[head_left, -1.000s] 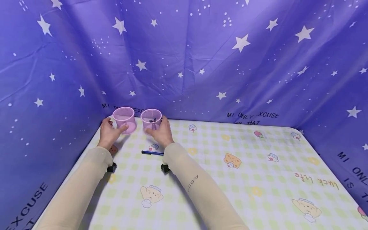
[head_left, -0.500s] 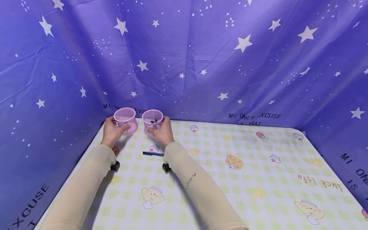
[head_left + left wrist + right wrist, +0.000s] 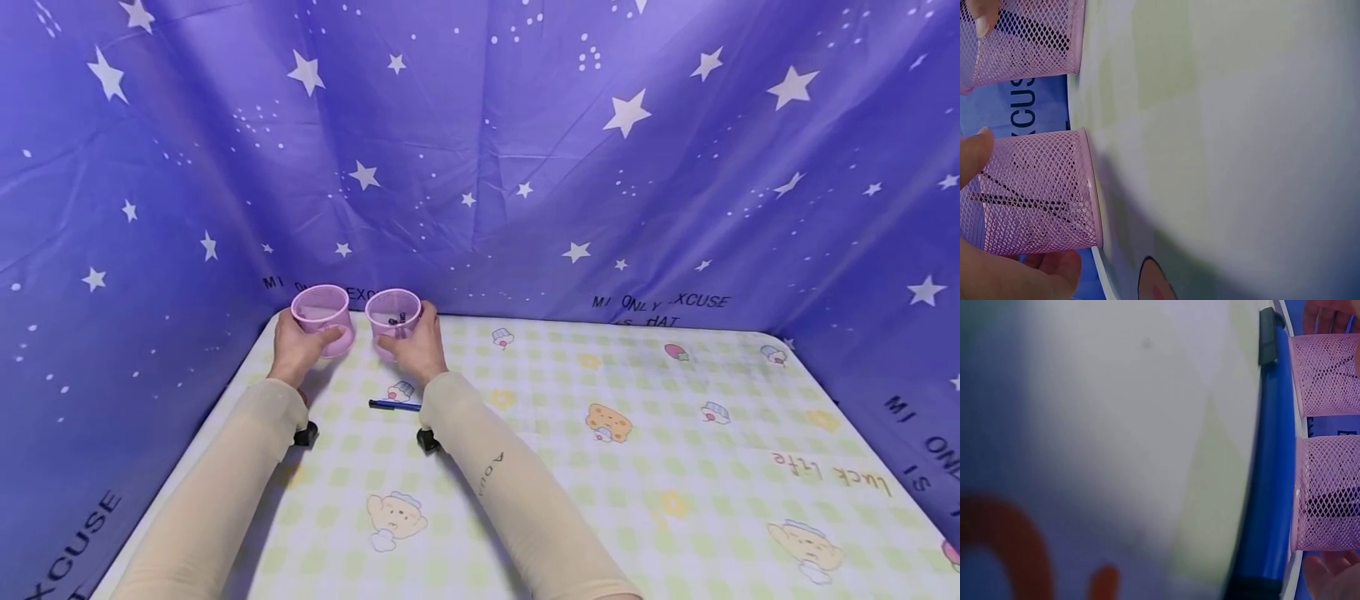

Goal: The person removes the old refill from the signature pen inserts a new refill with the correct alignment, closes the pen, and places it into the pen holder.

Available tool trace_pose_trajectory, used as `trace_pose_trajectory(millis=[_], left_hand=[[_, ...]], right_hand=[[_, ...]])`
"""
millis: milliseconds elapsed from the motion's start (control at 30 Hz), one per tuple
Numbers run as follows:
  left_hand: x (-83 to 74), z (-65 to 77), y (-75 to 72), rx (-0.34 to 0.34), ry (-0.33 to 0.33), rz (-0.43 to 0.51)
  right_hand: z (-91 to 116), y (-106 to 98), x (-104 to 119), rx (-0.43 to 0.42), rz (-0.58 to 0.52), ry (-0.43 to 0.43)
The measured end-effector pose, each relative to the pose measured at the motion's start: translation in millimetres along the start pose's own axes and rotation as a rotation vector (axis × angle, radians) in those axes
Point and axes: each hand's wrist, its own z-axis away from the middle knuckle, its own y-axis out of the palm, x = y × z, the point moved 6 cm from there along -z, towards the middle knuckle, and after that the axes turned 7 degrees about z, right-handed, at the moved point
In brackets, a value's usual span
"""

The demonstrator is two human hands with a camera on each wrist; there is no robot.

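Observation:
Two pink mesh pen holders stand upright side by side near the table's back edge. My left hand (image 3: 298, 346) grips the left pen holder (image 3: 341, 323), thumb on the near side and fingers round the outer side. In the left wrist view, that hand's thumb and curled fingers lie on opposite sides of this holder's mesh (image 3: 1041, 231). My right hand (image 3: 422, 346) holds the right pen holder (image 3: 381, 328), its thumb across the front. Dark pen-like sticks (image 3: 402, 317) stand inside the right holder. A blue pen (image 3: 393, 406) lies nearer me, partly hidden by my right sleeve.
A checked cloth (image 3: 540, 467) with cartoon prints covers the table. Close behind the holders hangs a purple star-patterned curtain (image 3: 480, 125), which also encloses the left and right sides. Both wrists carry small black devices (image 3: 305, 435).
My left hand's fingers have drawn in closer round the left holder, and its forearm has shifted slightly right. The right hand keeps its hold. The head view has shifted slightly.

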Motion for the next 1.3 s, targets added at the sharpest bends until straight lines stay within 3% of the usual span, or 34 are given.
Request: trace_pose_trajectory(millis=[333,733,1000,1300], left_hand=[[1.2,-3.8,1.7,-0.028,-0.008,0.016],[4.1,-3.7,2.9,-0.021,-0.064,0.053],[3.2,-4.9,4.6,-0.012,-0.07,0.047],[3.5,-6.1,3.5,-0.014,-0.054,0.027]], right_hand=[[-1.4,1.7,2.4,-0.011,-0.019,-0.043],[-2.2,2.8,4.0,-0.006,-0.004,-0.043],[-3.6,2.6,2.3,-0.004,0.005,-0.04],[-4.8,3.4,4.3,-0.005,-0.057,-0.061]])
